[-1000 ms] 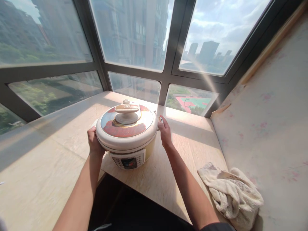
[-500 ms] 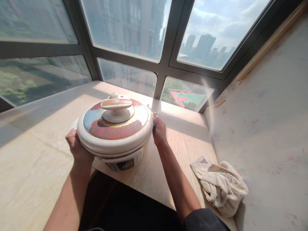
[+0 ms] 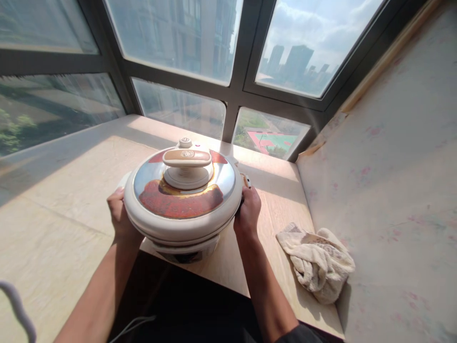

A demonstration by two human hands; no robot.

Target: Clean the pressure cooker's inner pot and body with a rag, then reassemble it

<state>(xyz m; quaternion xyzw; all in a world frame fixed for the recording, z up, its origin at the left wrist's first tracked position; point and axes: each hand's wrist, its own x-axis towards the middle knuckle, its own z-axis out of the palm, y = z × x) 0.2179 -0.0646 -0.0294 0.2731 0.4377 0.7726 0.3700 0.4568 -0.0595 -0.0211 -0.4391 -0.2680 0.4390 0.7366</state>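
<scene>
A cream electric pressure cooker is held upright between my two hands, just above or on the sill's front edge; I cannot tell whether its base touches. Its lid has a worn red and silver top, a brown-topped lid handle and a small round valve. The control panel on its front is partly hidden under the rim. My left hand grips the cooker's left side, thumb on the side handle. On the opposite side, my right hand is closed around the right handle, its fingertips hidden.
Wide windows with dark frames stand behind the pale window sill. To the right, a crumpled beige towel lies by the flowered wall. A grey cord shows at lower left, and a thin pale cable hangs below.
Both hands have brought the pressure cooker toward me and slightly right. Its front panel is now less visible. A grey cord has come into view at lower left.
</scene>
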